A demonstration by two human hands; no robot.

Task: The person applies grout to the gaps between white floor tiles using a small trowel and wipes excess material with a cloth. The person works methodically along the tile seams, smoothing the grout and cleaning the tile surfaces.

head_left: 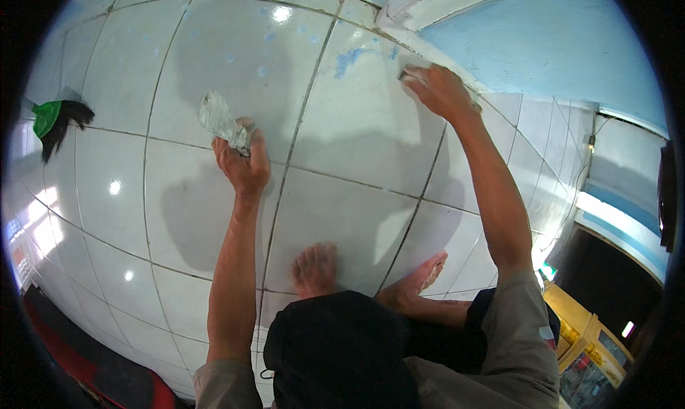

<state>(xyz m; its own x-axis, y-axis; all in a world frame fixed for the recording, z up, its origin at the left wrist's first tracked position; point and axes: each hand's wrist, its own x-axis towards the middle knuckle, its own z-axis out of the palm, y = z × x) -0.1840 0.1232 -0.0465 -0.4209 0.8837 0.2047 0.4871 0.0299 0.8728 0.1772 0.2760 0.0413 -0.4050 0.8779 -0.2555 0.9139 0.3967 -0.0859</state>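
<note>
In my left hand (245,163), the fingers are closed round a crumpled whitish rag (220,118), whose loose end sticks out beyond them above the floor tiles. Close to the foot of the blue wall, my right hand (441,89) is closed with its fingertips down at the floor. A small dark edge shows at those fingertips, but the rest of what they grip is hidden. Blue paint smears (347,62) mark the white tile just left of my right hand. Smaller blue spots (262,71) dot the tile farther left.
A green broom (47,118) with dark bristles is at the far left. The light blue wall (542,49) rises at the right, and a yellow cabinet (574,316) stands lower right. My bare feet (315,270) are on the tiles. A red and black object (107,370) lies lower left.
</note>
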